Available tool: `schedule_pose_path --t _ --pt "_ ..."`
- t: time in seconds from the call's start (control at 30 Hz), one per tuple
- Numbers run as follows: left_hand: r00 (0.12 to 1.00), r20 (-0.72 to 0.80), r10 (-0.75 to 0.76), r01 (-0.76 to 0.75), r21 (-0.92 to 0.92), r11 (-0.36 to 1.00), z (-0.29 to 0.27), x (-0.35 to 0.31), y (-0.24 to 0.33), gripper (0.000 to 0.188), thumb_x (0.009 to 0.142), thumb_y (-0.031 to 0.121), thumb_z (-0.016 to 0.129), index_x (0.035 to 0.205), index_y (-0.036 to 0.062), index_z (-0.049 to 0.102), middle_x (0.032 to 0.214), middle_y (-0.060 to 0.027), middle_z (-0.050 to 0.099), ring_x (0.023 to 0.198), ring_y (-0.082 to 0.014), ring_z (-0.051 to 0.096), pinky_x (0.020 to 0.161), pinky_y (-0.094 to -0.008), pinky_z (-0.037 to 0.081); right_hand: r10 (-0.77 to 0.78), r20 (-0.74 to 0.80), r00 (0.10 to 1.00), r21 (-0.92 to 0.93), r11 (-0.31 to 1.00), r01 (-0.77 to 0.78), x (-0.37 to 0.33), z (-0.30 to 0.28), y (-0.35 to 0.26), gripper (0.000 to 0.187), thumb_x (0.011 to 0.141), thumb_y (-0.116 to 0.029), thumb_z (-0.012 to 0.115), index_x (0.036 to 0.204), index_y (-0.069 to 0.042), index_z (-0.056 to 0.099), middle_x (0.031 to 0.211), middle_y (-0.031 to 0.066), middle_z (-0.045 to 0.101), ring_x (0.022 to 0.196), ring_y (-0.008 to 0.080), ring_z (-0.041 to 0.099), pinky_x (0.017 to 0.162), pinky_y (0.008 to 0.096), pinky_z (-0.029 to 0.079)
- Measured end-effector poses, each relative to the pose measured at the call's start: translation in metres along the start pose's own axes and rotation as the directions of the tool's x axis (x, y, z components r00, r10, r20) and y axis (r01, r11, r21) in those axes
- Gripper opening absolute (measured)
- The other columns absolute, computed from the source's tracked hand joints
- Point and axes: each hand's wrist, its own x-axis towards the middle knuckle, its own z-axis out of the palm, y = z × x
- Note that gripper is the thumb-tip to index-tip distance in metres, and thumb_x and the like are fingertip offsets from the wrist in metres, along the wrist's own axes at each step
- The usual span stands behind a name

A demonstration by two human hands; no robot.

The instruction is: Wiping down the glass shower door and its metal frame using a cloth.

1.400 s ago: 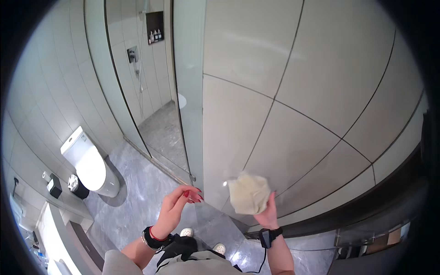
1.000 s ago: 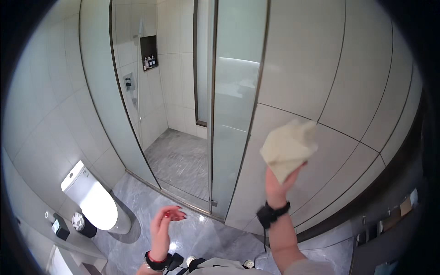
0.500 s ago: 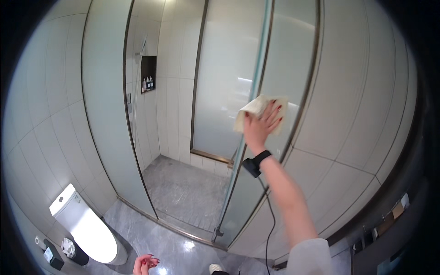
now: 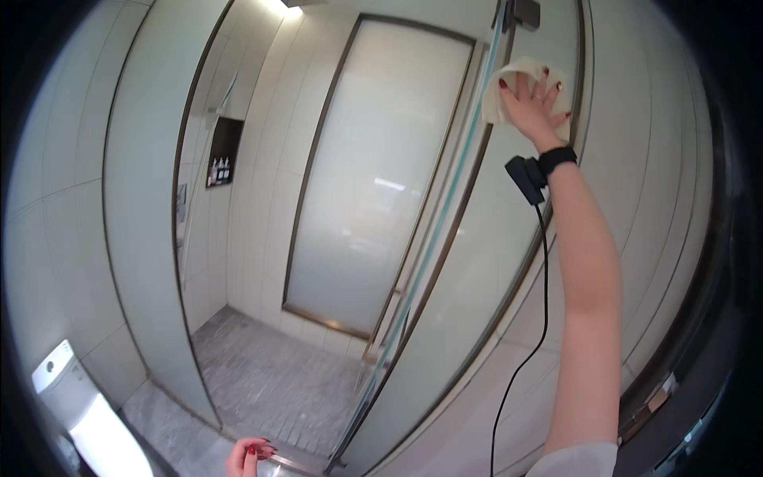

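My right hand (image 4: 534, 107) is raised high at the upper right, its fingers spread flat over a cream cleaning cloth (image 4: 498, 102). It holds the cloth pressed against a frosted glass panel (image 4: 469, 270), just below a dark metal hinge (image 4: 526, 13). Around the right wrist is a black band (image 4: 556, 159) with a small black box and a cable (image 4: 545, 294) hanging down. Low in the view, my left hand (image 4: 248, 456) shows only in part, its fingers loosely bent and somewhat apart. Nothing is visible in it, and it touches nothing that I can see.
A glass door edge (image 4: 445, 211) stands left of the panel. Behind it lie the grey shower floor (image 4: 270, 374) and a framed frosted window (image 4: 373, 175). Bottles (image 4: 219, 170) stand in a wall niche. A white toilet (image 4: 99, 429) is at the lower left.
My right hand has moved up and to the right along the glass with the cloth. The view has shifted upward, bringing the hinge into sight. My left hand stays much the same.
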Motion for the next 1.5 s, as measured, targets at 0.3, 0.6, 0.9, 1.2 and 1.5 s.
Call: schedule_pose_path --t 0.3,0.6,0.9,1.2,1.5 --pt "0.979 0.187 0.084 -0.060 -0.130 0.990 0.079 0.118 -0.024 0.023 0.096 0.014 0.043 0.102 -0.0012 0.058 0.091 -0.0078 0.063 0.085 -0.0149 0.060 0.080 -0.0284 0.046 0.019 -0.021 1.000 -0.026 0.999 -0.020 0.102 0.024 0.051 0.082 0.080 -0.075 0.030 0.148 -0.031 0.017 0.156 0.0125 0.001 0.140 0.0417 -0.009 0.098 0.0734 -0.002" --pt "0.901 0.431 0.046 0.078 -0.266 0.961 0.151 0.171 -0.083 0.021 0.094 0.012 0.043 0.102 -0.0003 0.059 0.088 -0.0064 0.063 0.083 -0.0140 0.059 0.078 -0.0269 0.046 -0.271 -0.083 0.959 -0.123 0.958 0.260 0.124 0.029 0.072 0.078 0.082 -0.073 0.030 0.148 -0.035 0.015 0.155 0.0165 0.003 0.140 0.0448 -0.005 0.103 0.0682 0.003" --pt "0.767 0.640 0.046 0.143 -0.240 0.960 0.162 0.225 -0.077 0.019 0.095 0.011 0.044 0.104 0.0018 0.058 0.089 -0.0051 0.063 0.083 -0.0112 0.058 0.075 -0.0246 0.047 -0.076 0.151 0.986 0.300 0.954 0.027 0.090 -0.018 0.057 0.066 0.095 -0.050 0.033 0.150 -0.022 0.007 0.156 0.0088 0.000 0.143 0.0273 0.000 0.113 0.0405 0.001" --pt "0.799 0.600 -0.031 0.182 -0.192 0.964 0.122 0.254 -0.084 0.021 0.095 0.013 0.043 0.101 0.0007 0.059 0.088 -0.0060 0.064 0.084 -0.0141 0.059 0.077 -0.0264 0.045 -0.070 0.080 0.994 0.375 0.926 0.035 0.144 -0.023 0.091 0.078 0.091 -0.055 0.042 0.149 -0.019 0.004 0.155 0.0092 0.003 0.142 0.0213 0.003 0.112 0.0359 0.013" --pt "0.655 0.747 -0.113 0.260 -0.082 0.962 0.099 0.248 -0.098 0.022 0.097 0.014 0.042 0.106 0.0009 0.057 0.091 -0.0061 0.063 0.086 -0.0131 0.058 0.078 -0.0262 0.046 -0.139 -0.072 0.988 0.030 0.989 0.142 0.070 -0.002 0.070 0.077 0.090 -0.061 0.033 0.148 -0.014 0.017 0.152 0.0170 0.017 0.142 0.0343 0.006 0.113 0.0403 0.007"
